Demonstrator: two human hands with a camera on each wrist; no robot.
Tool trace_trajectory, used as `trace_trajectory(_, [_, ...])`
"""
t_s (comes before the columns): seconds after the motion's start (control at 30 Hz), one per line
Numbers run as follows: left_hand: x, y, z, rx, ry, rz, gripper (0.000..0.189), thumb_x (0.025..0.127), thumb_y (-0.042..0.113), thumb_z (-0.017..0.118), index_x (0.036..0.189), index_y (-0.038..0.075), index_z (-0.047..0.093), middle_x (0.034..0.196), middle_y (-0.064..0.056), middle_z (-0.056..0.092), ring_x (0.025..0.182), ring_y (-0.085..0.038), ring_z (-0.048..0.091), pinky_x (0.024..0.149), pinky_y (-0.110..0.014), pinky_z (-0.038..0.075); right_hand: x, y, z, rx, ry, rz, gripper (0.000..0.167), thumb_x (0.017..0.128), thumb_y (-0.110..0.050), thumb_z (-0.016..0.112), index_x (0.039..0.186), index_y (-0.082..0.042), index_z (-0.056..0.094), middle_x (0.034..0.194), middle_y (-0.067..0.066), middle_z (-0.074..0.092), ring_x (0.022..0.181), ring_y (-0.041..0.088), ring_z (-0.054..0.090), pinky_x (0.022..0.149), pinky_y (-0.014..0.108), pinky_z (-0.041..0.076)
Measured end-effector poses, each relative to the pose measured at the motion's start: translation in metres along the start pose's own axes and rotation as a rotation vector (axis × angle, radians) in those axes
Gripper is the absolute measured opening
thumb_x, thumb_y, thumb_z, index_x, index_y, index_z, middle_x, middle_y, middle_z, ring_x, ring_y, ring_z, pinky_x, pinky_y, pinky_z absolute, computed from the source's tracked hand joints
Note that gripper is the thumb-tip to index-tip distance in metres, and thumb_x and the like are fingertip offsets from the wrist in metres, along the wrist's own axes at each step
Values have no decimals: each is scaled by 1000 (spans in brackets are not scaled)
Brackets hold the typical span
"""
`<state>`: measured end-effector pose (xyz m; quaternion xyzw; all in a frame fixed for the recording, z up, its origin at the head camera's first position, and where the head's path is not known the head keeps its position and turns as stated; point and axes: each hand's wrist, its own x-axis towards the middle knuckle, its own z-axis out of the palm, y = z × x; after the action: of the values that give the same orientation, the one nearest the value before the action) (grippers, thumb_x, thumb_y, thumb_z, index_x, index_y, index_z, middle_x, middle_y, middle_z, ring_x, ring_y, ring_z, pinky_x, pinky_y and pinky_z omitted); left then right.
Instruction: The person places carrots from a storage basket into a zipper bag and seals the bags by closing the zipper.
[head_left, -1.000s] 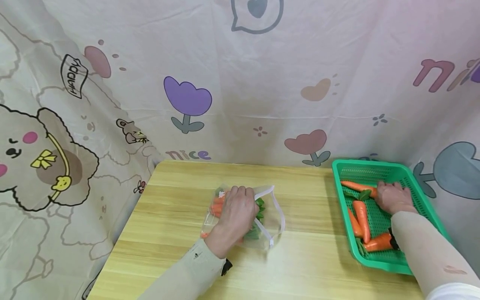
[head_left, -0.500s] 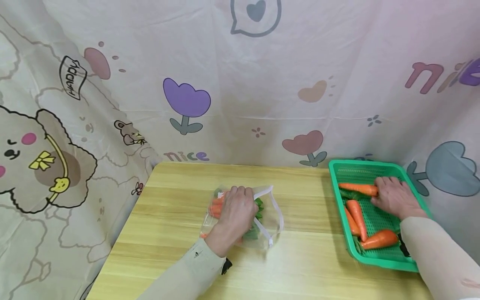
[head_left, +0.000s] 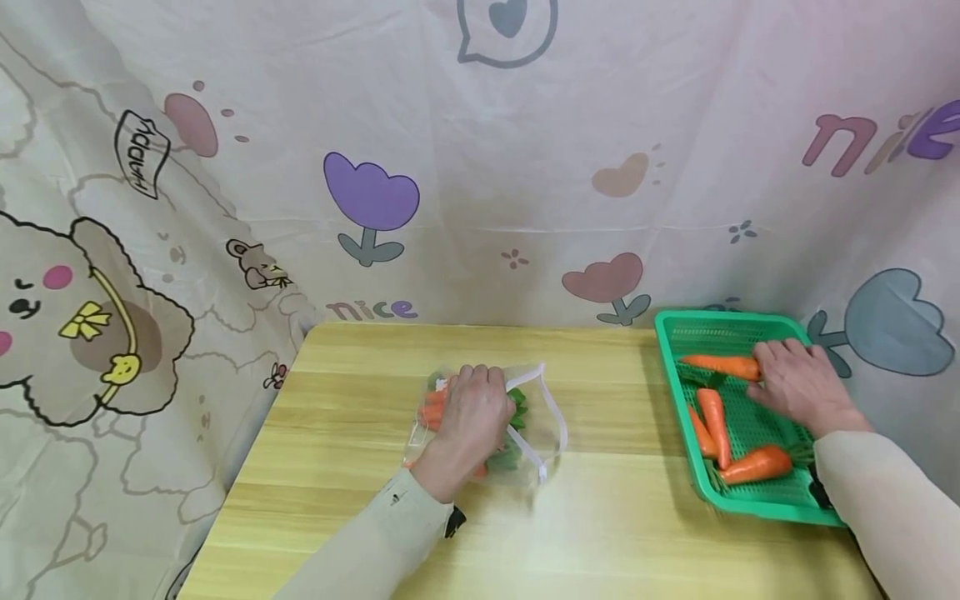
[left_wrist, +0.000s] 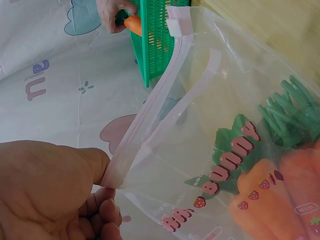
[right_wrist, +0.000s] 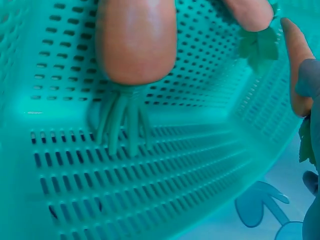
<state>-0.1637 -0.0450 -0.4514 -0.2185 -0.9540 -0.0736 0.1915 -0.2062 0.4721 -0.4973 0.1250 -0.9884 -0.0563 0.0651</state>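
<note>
My left hand pinches the opening edge of a clear zip bag between thumb and fingers. Through the film show orange carrots with green tops, lying inside; the bag is printed with lettering. At the right, my right hand grips a carrot by its thick, leafy end, with the tip pointing left. Both are within the green basket, near its far side. Below them in the basket lie several other carrots. In the right wrist view, the held carrot is cut by the right edge.
A light wooden table bears the bag and the basket, with bare wood between the two. Behind and to the left hangs a printed cloth. The basket's perforated wall rises around the carrots.
My right hand has drawn back slightly to the right and risen a little with the carrot, which has come up off the basket floor. The left hand stays on the bag. The head view shifts slightly.
</note>
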Motion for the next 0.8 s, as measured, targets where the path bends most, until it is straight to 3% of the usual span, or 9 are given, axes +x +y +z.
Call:
trace_trajectory(0.2, [1, 0, -2, -21, -17, -19, 18, 90, 11, 70, 79, 7, 56, 71, -4, 50, 67, -22, 39, 63, -33, 36, 1, -7, -10, -5, 52, 19, 43, 82, -30, 84, 100, -6, 53, 90, 10, 53, 85, 33, 46, 72, 46, 31])
trace_trajectory(0.47, [2, -1, -2, -5, 29, -4, 18, 88, 9, 70, 76, 7, 55, 69, -4, 50, 65, -22, 38, 60, -32, 34, 2, -18, -26, -6, 123, 24, 42, 84, -29, 82, 101, -4, 53, 93, 11, 55, 86, 33, 45, 72, 45, 28])
trace_trajectory(0.8, [2, -1, -1, 18, 54, 9, 18, 87, 8, 69, 75, 7, 56, 68, -5, 51, 63, -22, 39, 57, -31, 34, 3, -36, -48, 6, 209, 20, 43, 85, -27, 78, 109, 0, 55, 101, 17, 61, 91, 39, 49, 74, 49, 33])
